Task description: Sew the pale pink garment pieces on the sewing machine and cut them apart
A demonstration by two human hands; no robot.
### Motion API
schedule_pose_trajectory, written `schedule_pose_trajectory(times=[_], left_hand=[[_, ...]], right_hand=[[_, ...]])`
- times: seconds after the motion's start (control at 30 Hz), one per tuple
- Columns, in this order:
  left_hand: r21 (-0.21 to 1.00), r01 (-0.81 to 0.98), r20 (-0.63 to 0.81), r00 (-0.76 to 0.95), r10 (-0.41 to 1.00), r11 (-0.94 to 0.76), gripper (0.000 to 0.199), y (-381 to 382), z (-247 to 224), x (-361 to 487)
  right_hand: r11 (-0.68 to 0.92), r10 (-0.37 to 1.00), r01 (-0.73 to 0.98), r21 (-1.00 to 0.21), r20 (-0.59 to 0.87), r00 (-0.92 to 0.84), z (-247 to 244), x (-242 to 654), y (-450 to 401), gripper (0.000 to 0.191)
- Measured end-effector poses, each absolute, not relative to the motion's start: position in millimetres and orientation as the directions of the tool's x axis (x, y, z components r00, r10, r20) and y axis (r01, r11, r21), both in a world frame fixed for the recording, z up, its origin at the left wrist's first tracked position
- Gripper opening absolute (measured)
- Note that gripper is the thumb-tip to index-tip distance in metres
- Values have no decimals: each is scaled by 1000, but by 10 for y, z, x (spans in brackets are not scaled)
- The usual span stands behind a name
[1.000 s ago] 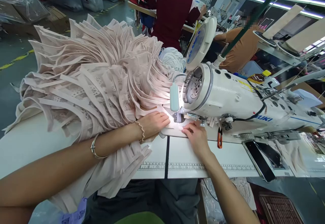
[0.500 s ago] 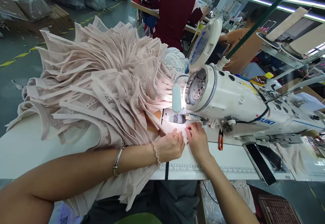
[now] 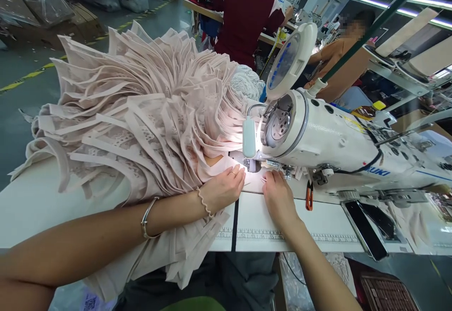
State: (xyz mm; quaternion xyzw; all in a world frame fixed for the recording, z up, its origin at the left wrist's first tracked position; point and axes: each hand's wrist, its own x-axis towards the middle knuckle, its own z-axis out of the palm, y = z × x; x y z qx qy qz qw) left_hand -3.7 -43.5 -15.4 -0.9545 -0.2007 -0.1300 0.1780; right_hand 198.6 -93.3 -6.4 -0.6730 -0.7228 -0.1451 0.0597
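Observation:
A white sewing machine (image 3: 325, 137) stands on the table, its small lamp (image 3: 249, 137) lighting the needle area. Just left of the presser foot (image 3: 253, 164), my left hand (image 3: 228, 187) pinches the edge of a pale pink fabric piece (image 3: 221, 166). My right hand (image 3: 278, 195) is closed at the machine's front, below the needle area; a tiny pale bit shows at its fingertips, too small to name. Under and behind my left arm spreads a big heap of pale pink garment pieces (image 3: 151, 99) with lace parts, some hanging over the table edge.
Orange thread snips (image 3: 309, 195) lie right of my right hand. A phone (image 3: 363, 230) rests at the table's front edge. A ruler strip (image 3: 275, 235) runs along that edge. Behind the machine is a white lace bundle (image 3: 247, 83). Two people sit at work farther back.
My left hand has moved left with the pink fabric, away from the needle and from my right hand. A gap now shows between the hands. The right hand stays beside the machine.

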Motion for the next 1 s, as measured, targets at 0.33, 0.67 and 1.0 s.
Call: schedule_pose_trajectory(times=[0.33, 0.67, 1.0], left_hand=[[81, 549, 444, 728, 523, -832, 34, -296, -185, -64], [17, 389, 303, 876, 375, -921, 45, -469, -134, -107], [-100, 403, 368, 864, 342, -910, 37, -450, -139, -34]], right_hand=[[3, 981, 1000, -16, 193, 0, -52, 1648, -670, 17], [7, 974, 986, -169, 225, 31, -130, 1686, -738, 16], [231, 968, 885, -404, 189, -166, -29, 1900, -840, 16]])
